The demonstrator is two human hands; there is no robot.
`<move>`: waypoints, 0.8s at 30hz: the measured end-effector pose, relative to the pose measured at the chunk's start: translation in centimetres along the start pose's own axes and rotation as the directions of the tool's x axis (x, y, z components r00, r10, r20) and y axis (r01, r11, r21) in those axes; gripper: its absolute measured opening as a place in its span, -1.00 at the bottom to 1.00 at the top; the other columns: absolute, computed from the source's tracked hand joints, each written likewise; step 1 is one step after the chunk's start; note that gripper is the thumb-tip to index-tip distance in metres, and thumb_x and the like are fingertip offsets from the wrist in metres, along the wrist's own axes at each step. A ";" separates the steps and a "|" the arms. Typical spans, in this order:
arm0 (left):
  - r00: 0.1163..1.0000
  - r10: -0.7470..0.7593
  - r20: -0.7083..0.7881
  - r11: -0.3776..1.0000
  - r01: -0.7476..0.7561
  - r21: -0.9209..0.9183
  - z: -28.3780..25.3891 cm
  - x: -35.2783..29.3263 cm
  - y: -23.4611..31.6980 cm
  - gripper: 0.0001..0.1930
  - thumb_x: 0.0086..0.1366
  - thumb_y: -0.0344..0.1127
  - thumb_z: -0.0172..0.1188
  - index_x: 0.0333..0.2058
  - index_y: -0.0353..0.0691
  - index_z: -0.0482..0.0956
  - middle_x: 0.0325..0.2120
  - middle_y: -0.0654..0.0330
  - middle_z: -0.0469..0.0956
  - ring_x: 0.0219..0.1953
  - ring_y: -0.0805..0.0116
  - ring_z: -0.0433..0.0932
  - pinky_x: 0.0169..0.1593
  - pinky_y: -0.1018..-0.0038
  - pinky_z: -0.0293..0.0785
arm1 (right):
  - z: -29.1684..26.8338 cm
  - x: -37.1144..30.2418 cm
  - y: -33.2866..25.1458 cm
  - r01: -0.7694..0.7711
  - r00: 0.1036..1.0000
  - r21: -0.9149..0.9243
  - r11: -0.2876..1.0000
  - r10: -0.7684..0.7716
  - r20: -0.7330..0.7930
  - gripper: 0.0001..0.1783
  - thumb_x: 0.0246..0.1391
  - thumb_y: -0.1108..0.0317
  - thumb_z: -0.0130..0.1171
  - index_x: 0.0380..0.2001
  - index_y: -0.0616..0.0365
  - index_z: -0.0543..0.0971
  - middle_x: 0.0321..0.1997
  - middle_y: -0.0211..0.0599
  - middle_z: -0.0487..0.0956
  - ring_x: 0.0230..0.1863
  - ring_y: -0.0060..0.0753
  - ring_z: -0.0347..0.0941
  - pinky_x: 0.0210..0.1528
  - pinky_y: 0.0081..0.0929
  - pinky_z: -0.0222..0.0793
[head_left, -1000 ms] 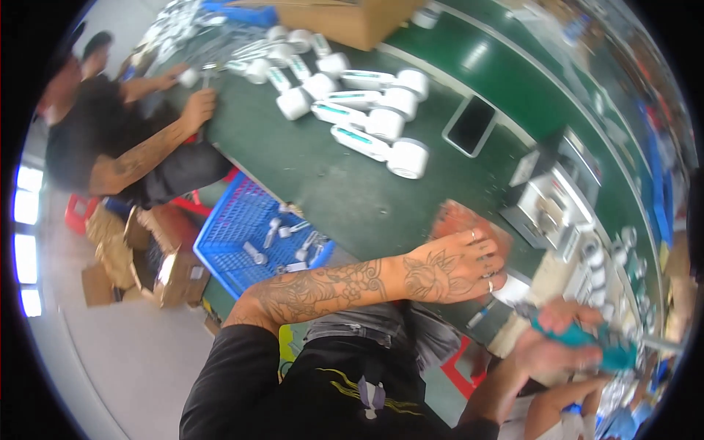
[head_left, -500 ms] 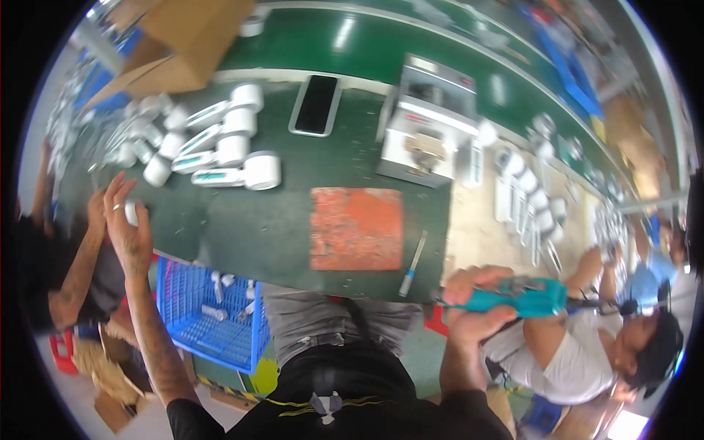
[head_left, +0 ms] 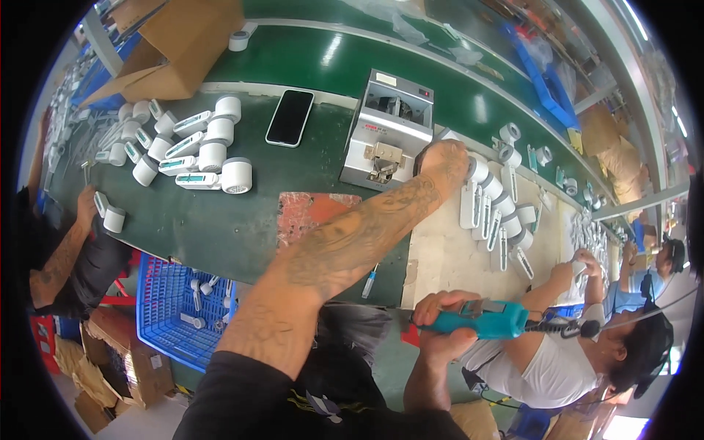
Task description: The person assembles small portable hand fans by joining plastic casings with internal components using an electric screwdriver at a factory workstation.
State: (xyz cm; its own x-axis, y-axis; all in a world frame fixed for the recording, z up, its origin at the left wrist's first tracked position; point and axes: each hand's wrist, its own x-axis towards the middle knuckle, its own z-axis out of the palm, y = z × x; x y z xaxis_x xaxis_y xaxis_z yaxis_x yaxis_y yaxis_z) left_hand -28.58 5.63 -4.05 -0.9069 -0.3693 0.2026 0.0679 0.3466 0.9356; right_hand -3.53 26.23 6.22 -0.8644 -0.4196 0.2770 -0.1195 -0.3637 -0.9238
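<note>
My left arm reaches across the bench to the right. My left hand [head_left: 444,163] is curled over a white round-headed device [head_left: 446,135] beside the grey metal machine [head_left: 389,132]. Only part of that device shows, and the fingertips are hidden. In my right hand [head_left: 440,330], a teal electric screwdriver [head_left: 488,320] with a coiled cord lies tilted sideways near the bench's front edge. Beneath my left forearm is a worn red mat [head_left: 297,213], partly covered. Several white round-headed devices [head_left: 493,198] stand in rows to the right of my left hand.
More such devices [head_left: 213,154] lie at the left, near a phone [head_left: 290,118]. A blue basket [head_left: 158,323] with white parts hangs below the front edge. A small blue-handled tool [head_left: 370,282] lies near that edge. Co-workers sit at left and right [head_left: 565,352].
My left hand has swung from the far left to the right, beside the machine. It has left a white device at the left edge. The right hand still holds the screwdriver.
</note>
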 end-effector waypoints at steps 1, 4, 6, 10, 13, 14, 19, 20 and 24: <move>0.997 -0.006 0.074 0.943 -0.019 0.331 1.6 0.2 2.1 -0.79 0.36 -0.31 0.23 -0.16 -0.33 0.67 -0.12 0.11 0.65 -0.08 0.25 0.68 -0.16 0.36 0.65 | -1.5 -0.2 -0.1 0.008 0.999 -0.029 1.000 -0.009 -0.032 -0.11 0.11 -0.51 0.20 -0.16 0.24 0.37 -0.61 -0.30 0.38 -0.67 -0.37 0.32 -0.61 -0.41 0.28; 0.983 -0.044 0.180 0.503 -0.134 0.854 2.8 -0.5 5.2 -0.77 0.34 -0.33 0.23 -0.11 -0.31 0.69 -0.12 0.18 0.68 -0.11 0.24 0.70 -0.22 0.35 0.64 | -3.8 -1.0 -0.8 0.005 0.997 -0.043 0.999 -0.008 -0.075 -0.09 0.08 -0.47 0.26 -0.11 0.31 0.41 -0.55 -0.27 0.45 -0.55 -0.35 0.44 -0.49 -0.40 0.41; 0.949 0.187 0.255 0.490 -0.315 0.813 1.8 -1.6 4.2 -0.72 0.26 -0.36 0.25 -0.08 -0.34 0.65 -0.16 0.15 0.67 -0.14 0.17 0.69 -0.20 0.28 0.63 | -3.6 -0.9 -0.8 -0.008 0.996 -0.051 0.999 0.004 -0.085 -0.08 0.06 -0.47 0.27 -0.09 0.32 0.43 -0.54 -0.27 0.47 -0.53 -0.36 0.45 -0.48 -0.42 0.42; 0.937 0.280 0.208 0.730 -0.348 0.588 -3.6 -9.5 9.3 -0.66 0.23 -0.34 0.26 -0.05 -0.38 0.57 -0.28 0.05 0.60 -0.17 0.04 0.62 -0.14 0.24 0.57 | -4.5 0.5 0.1 0.010 0.993 -0.160 0.987 -0.029 -0.117 -0.09 0.11 -0.44 0.27 -0.09 0.36 0.42 -0.57 -0.29 0.43 -0.59 -0.35 0.40 -0.52 -0.41 0.36; 0.876 0.477 0.077 0.725 -0.441 0.529 -6.9 -15.0 9.1 -0.67 0.20 -0.34 0.34 -0.08 -0.33 0.60 -0.28 0.06 0.59 -0.17 0.03 0.61 -0.13 0.21 0.56 | -4.5 1.7 0.7 -0.007 0.991 -0.175 0.985 -0.016 -0.131 -0.10 0.13 -0.40 0.29 -0.07 0.39 0.43 -0.54 -0.28 0.44 -0.53 -0.34 0.41 -0.46 -0.39 0.38; 0.912 0.405 0.066 0.830 -0.397 0.392 -8.4 -16.6 9.6 -0.68 0.18 -0.36 0.36 -0.09 -0.30 0.61 -0.27 0.06 0.59 -0.17 0.01 0.61 -0.10 0.19 0.56 | -4.5 1.9 0.9 0.001 0.990 -0.200 0.980 -0.029 -0.135 -0.10 0.13 -0.39 0.30 -0.06 0.40 0.43 -0.53 -0.29 0.44 -0.52 -0.34 0.41 -0.45 -0.39 0.38; 0.979 0.183 0.094 0.927 -0.203 0.316 -13.7 -21.6 9.3 -0.68 0.17 -0.40 0.39 -0.07 -0.22 0.67 -0.19 0.07 0.61 -0.07 -0.04 0.61 0.06 0.14 0.54 | -2.0 3.4 0.7 -0.010 0.998 -0.242 0.970 -0.006 -0.066 -0.08 0.24 -0.42 0.12 -0.01 0.42 0.38 -0.41 -0.21 0.44 -0.44 -0.33 0.42 -0.40 -0.35 0.37; 0.981 0.175 0.085 0.929 -0.193 0.317 -14.3 -22.1 8.5 -0.68 0.17 -0.40 0.39 -0.07 -0.22 0.67 -0.19 0.07 0.61 -0.07 -0.04 0.61 0.06 0.14 0.54 | -1.6 3.7 1.0 -0.016 0.998 -0.241 0.970 0.002 -0.057 -0.08 0.24 -0.42 0.12 -0.01 0.42 0.38 -0.41 -0.21 0.44 -0.44 -0.33 0.42 -0.40 -0.35 0.37; 0.972 0.214 0.099 0.928 -0.234 0.290 -16.9 -22.6 6.7 -0.72 0.21 -0.37 0.36 -0.07 -0.19 0.69 -0.16 0.09 0.61 -0.05 -0.03 0.60 0.16 0.07 0.45 | -0.5 6.3 1.4 -0.113 0.994 -0.124 0.986 0.111 -0.022 -0.04 0.22 -0.54 -0.01 0.03 0.33 0.39 -0.47 -0.29 0.42 -0.48 -0.38 0.35 -0.38 -0.40 0.29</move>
State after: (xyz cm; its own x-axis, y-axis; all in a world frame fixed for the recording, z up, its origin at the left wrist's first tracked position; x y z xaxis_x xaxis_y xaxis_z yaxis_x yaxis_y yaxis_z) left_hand -0.62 1.69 2.51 -0.9079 -0.1998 0.3686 0.1544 0.6581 0.7369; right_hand -9.42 23.46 6.52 -0.8827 -0.4393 0.1668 -0.0807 -0.2081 -0.9748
